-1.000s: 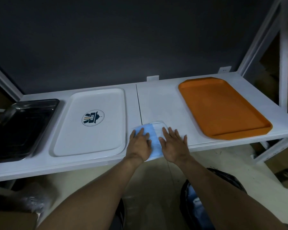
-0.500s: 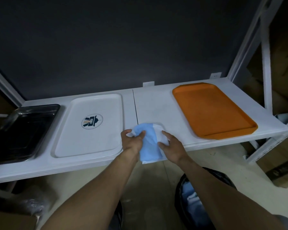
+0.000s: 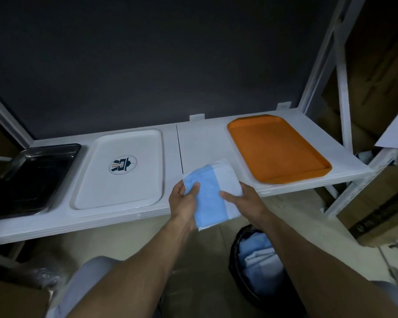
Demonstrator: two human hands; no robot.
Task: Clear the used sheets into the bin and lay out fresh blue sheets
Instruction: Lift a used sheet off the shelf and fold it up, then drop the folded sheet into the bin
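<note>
A: What's the setting?

B: A white shelf (image 3: 200, 143) against a dark grey wall (image 3: 147, 53), in dim light, with a white frame post (image 3: 317, 56) rising at the right.

A: And the sheet?

B: A folded sheet (image 3: 213, 191), blue across its left and middle with a white band down its right side, held over the shelf's front edge. Its lower end hangs past the edge, above the floor (image 3: 207, 249). The left hand (image 3: 185, 201) pinches the upper-left corner, thumb on top and bunching the blue. The right hand (image 3: 246, 199) closes on the right edge, thumb laid across the white band.

A: How much room is around it?

B: It sits between two trays. The white tray (image 3: 122, 171) with a round logo is just to the left, the orange tray (image 3: 276, 148) to the right; bare shelf lies between them behind the sheet. A dark metal tray (image 3: 30, 175) is at the far left.

A: Below?

B: A black bin (image 3: 257, 262) stands on the floor under the right forearm, with blue and white sheets (image 3: 260, 253) inside. Cardboard boxes (image 3: 386, 214) stand at the right.
</note>
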